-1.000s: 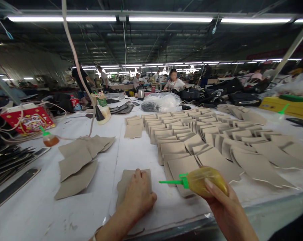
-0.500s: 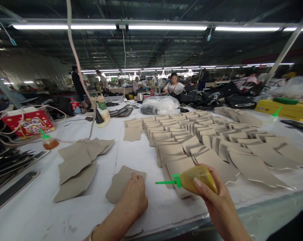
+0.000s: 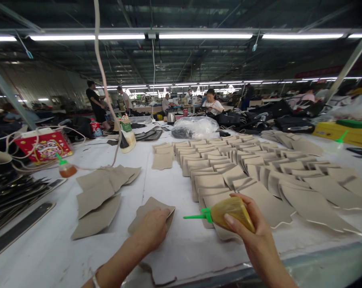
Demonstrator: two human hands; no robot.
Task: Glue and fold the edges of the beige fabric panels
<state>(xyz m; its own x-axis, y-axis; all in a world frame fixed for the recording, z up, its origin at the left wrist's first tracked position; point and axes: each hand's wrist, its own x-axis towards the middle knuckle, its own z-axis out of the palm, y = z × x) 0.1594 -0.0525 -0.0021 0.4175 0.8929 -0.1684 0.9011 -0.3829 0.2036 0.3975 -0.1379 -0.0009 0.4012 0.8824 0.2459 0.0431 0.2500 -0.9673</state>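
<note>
A yellowish squeeze bottle [image 3: 229, 213] with a green nozzle lies sideways in my right hand [image 3: 253, 232], its tip pointing left. My left hand [image 3: 153, 229] is closed on the right edge of a grey-beige piece [image 3: 141, 212], which is lifted slightly there. Left of it, several similar loose pieces [image 3: 97, 196] overlap on the white table. To the right, many more beige pieces [image 3: 211, 180] stand in overlapping rows, the nearest of them partly behind the bottle.
A second glue bottle [image 3: 67, 170] stands near a red box [image 3: 44, 146] at the left. Dark strips [image 3: 19, 228] lie at the left edge. A hose [image 3: 104, 80] hangs down to the table. A yellow box [image 3: 343, 134] sits far right. People work behind.
The view has shifted slightly, moving the scene rightward. My left hand has raised the right edge of the piece. A dark-edged shape now shows at the table's front, below my left hand.
</note>
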